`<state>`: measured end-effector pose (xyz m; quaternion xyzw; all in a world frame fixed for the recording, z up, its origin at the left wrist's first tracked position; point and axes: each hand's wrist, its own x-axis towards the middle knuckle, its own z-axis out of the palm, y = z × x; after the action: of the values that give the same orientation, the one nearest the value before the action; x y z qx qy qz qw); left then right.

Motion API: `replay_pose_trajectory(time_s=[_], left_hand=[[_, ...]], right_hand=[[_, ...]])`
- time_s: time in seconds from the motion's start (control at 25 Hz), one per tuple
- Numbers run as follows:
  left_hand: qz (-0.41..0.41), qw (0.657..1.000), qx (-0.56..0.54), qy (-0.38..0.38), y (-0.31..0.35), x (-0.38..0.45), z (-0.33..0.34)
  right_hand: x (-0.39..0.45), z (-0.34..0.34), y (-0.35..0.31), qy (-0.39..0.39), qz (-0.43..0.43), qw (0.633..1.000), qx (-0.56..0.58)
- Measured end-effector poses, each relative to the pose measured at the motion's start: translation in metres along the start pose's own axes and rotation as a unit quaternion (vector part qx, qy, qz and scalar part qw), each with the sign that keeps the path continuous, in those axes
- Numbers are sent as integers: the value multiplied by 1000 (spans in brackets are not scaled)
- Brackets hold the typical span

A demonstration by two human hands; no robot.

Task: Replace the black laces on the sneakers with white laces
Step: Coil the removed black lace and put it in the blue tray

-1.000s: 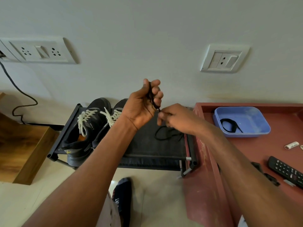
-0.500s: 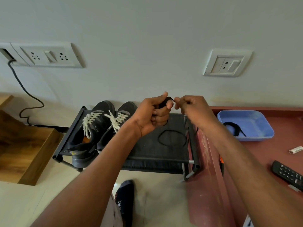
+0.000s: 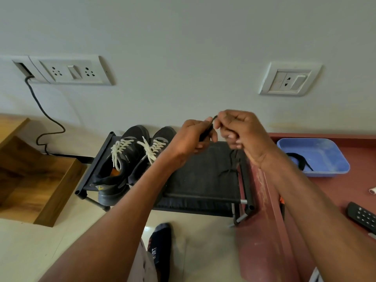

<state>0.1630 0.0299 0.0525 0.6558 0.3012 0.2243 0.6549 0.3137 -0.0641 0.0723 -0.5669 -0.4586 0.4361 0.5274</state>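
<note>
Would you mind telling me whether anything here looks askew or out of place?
Nothing much: the remote control lies askew on the red table, and a black lace sits loose in the blue tray.

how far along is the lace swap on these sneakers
Nearly finished. Both sneakers on the rack already carry white laces. One black lace lies in the blue tray. The left hand and right hand grip the other black lace; it likely goes in the tray next.
</note>
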Motion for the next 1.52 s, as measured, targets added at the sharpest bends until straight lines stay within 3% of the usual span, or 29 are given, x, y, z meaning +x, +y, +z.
replay_pose_trajectory(time_s=[0.08,0.16,0.24,0.32,0.36,0.44,0.52,0.6,0.68,0.76,0.84,0.92,1.0,1.08,1.12,1.2,1.32,1.36,1.52], left_hand=[[-27,995,-68,-68,5,-2,-2],[-19,978,-176,-111,10,0,-4],[6,943,-318,-98,15,2,-5],[31,914,-405,-25,19,5,-12],[38,920,-390,15,18,7,-18],[39,972,-219,74,15,7,-28],[18,997,-23,65,9,4,-29],[-27,999,30,-13,7,-2,-24],[-56,992,-41,-102,10,-4,-22],[-59,974,-163,-146,13,-2,-21],[-33,950,-287,-115,17,-1,-19],[9,939,-343,-30,20,1,-20],[45,958,-281,43,17,3,-23],[57,987,-125,80,13,3,-24],[47,995,-44,73,11,0,-21],[10,998,62,24,11,-6,-11],[-28,999,19,-33,15,-8,-4],[-39,998,-33,-47,15,-7,-3],[-62,956,-279,-59,13,2,2]], right_hand=[[5,-6,5,112,-1,993,-21],[7,-6,13,122,19,981,-151],[4,2,18,7,64,962,-265],[-2,17,18,-136,119,947,-264],[-4,23,17,-188,133,945,-232],[-6,25,9,-222,111,960,-133],[-4,18,-1,-166,51,984,-29],[-1,8,-4,-43,13,998,45],[3,3,2,81,22,996,31],[4,4,9,119,51,989,-76],[3,10,11,38,78,979,-187],[0,19,8,-87,118,966,-213],[-4,22,3,-188,148,953,-189],[-7,17,-4,-232,128,954,-141],[-7,13,-8,-214,103,966,-103],[-5,4,-13,-81,30,995,-53],[2,-6,-3,169,-52,979,-100],[3,-6,3,193,-30,977,-82],[4,14,12,128,115,983,62]])
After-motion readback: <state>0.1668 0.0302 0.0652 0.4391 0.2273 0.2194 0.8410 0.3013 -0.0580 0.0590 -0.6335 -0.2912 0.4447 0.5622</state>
